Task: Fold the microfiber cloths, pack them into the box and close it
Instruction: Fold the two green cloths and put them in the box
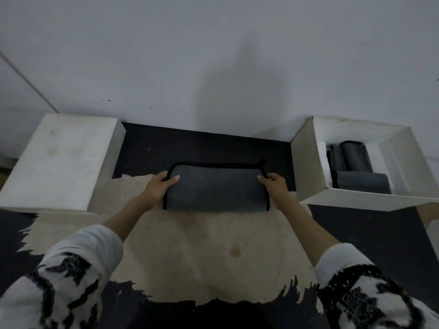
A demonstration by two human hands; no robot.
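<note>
Grey cloth (215, 191) half-folded on the counter (213, 245), between lid (59, 160) and open box (365, 200). Left hand (159, 187) and right hand (273, 186) each pinch a short end. Fold evenly, match black edges, flatten before boxing with the folded cloths (356, 172) inside.

- The table (370, 236) has a black top with a big worn tan patch (202, 252) in the middle.
- A white closed box (59, 160) sits on the left.
- A white open box (308, 167) sits on the right.
- A gray cloth (216, 188) with a black edge lies between them, folded, at the patch's far edge.
</note>
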